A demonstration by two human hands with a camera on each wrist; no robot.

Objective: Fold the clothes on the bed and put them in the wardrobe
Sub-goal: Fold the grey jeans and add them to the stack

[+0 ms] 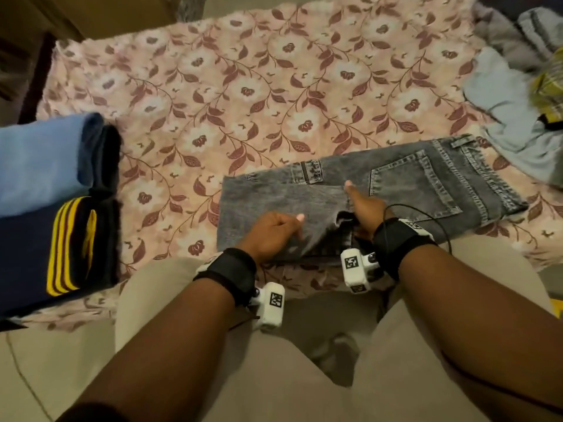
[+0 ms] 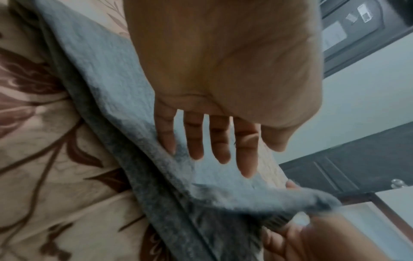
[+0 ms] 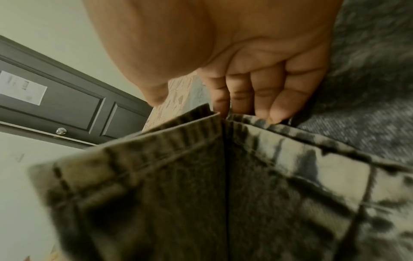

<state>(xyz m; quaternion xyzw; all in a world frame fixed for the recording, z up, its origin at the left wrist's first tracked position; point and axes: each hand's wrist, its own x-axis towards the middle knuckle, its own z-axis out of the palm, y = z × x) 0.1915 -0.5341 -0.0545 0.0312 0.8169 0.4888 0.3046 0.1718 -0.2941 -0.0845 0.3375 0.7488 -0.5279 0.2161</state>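
Both forearms reach forward, left grip (image 1: 272, 231) flat with straight fingers, right grip (image 1: 364, 210) curled, thumb out.

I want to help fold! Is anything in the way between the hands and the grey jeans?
Nothing is. The left hand and the right hand are already on the grey jeans, which lie on the bed.

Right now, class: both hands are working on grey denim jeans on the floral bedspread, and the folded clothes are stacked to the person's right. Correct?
Not quite. The folded clothes are stacked to the person's left, as the head view shows. Both hands, left hand and right hand, are on the grey denim jeans.
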